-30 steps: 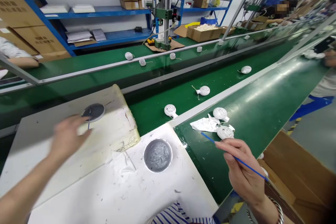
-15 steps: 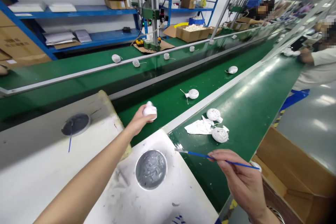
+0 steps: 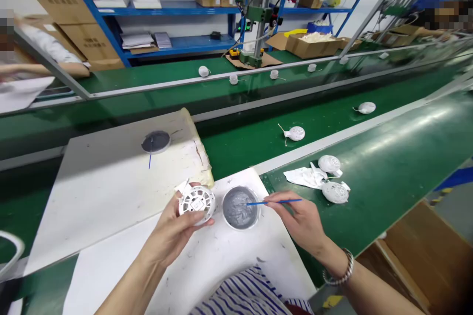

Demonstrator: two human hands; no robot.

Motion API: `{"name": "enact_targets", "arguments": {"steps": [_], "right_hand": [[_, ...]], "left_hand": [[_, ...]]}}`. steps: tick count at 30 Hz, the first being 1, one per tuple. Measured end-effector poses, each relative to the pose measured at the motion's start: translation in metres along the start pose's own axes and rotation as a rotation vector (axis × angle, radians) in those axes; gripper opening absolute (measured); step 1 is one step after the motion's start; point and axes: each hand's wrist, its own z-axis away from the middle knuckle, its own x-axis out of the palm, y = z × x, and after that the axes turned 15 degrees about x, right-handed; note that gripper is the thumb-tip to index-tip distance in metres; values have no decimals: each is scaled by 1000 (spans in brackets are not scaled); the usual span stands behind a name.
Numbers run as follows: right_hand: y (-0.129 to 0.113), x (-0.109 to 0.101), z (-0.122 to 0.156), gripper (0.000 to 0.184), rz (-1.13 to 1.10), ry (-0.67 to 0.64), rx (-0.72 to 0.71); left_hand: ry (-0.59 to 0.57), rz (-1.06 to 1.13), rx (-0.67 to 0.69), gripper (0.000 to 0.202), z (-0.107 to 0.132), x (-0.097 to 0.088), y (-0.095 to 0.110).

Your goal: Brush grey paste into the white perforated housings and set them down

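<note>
Beside grey dish [image 3: 240,207], right hand [image 3: 300,220] palm-down

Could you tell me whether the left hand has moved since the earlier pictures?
Yes. The left hand has come back from the green belt with the white part, to just left of the grey dish.

**Brush [image 3: 273,202] tip resting in the dish [image 3: 240,228]**

The left hand [image 3: 173,229] is gripping a white round part [image 3: 196,202], open side up, just beside the dish. The right hand [image 3: 301,219] is pinching the blue brush, its tip lying in grey paste [image 3: 238,209]. Two more parts [image 3: 334,192] are lying by a cloth [image 3: 299,177] on the belt [image 3: 369,177].
</note>
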Motion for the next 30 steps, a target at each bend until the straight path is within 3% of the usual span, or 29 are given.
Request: {"name": "enact_targets", "arguments": {"steps": [4,14,21,25,30], "right_hand": [[3,11,0,7,-16,-56,16],[16,28,-1,10,16,-124,85],[24,38,-5,12,-138,-220,309],[27,36,-9,19,-407,-212,469],[30,20,-9,22,-449,-133,492]], "left_hand": [[47,-25,95,41,11,-3,0],[103,37,-8,28,12,-3,3],[182,43,-15,22,5,6,4],[190,66,-28,20,3,8,6],[219,73,-30,22,3,8,7]]}}
